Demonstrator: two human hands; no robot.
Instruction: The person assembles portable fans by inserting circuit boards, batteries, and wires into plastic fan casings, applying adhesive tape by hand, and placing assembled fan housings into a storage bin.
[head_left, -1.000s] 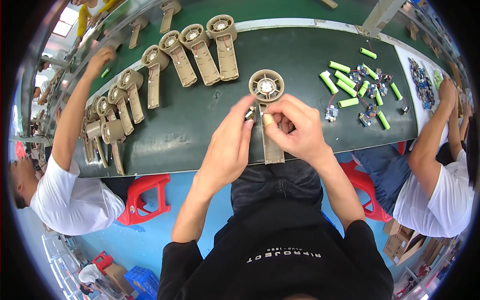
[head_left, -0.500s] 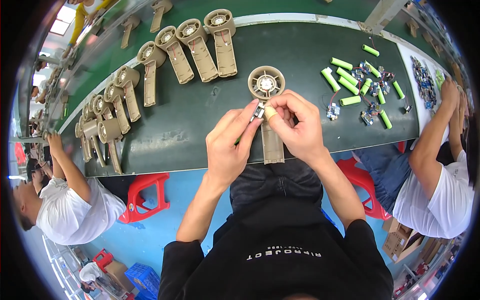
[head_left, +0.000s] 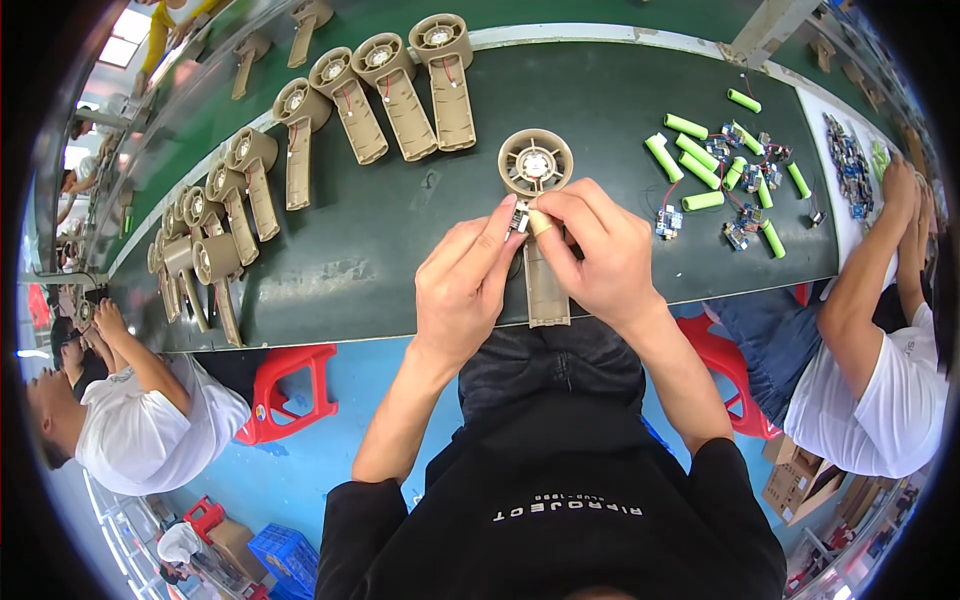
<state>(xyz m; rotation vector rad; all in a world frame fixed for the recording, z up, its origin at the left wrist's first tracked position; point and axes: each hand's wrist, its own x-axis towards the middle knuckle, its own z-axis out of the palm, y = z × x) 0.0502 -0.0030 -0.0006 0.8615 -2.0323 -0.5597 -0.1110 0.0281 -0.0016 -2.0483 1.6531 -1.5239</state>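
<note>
My left hand (head_left: 458,285) is closed, pinching a small circuit board (head_left: 519,217) between thumb and fingers. Thumb and forefinger of my right hand (head_left: 603,255) are pressed together at the board's right edge; whatever they grip is too small to make out. A yellowish cover wraps one fingertip of that hand. Below both hands, a beige handheld fan housing (head_left: 547,292) lies on the table, its round fan head pointing away from me and its open handle toward me. My fingers hide the part where head and handle join.
Several more fan housings (head_left: 372,122) stand in a curved row at the left and far left. On the right lie loose green battery cells (head_left: 697,170) wired to small boards. A white board (head_left: 835,190) bears more circuit boards. Co-workers sit on both sides, near red stools (head_left: 290,393).
Both hands stay almost in place, with the board turned slightly between them. A green bit under my left hand has gone out of sight. The left co-worker's arm has shifted.
</note>
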